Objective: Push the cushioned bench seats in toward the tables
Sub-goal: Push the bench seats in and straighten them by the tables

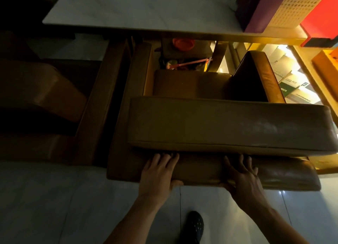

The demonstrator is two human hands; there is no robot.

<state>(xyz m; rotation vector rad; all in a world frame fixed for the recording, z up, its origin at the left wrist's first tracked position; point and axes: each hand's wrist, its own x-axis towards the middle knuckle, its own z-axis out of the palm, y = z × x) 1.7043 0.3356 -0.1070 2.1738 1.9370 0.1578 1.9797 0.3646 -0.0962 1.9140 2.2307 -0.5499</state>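
The white-topped table (128, 7) is seen at the top, with the cushioned bench seat (219, 123) set below it, its front cushion partly under the table edge. A gap between seat back and table is still visible, so the push is judged to be under way, not finished. A second brown bench (45, 90) is seen at the left, apparently yet to be handled. The lower back pad (201, 172) is gripped by both hands: the left hand (159, 172) is laid flat, fingers spread on top and thumb hooked under the edge; the right hand (243, 176) is placed likewise. A dark shoe (193, 225) is seen on the tiled floor (54, 198).
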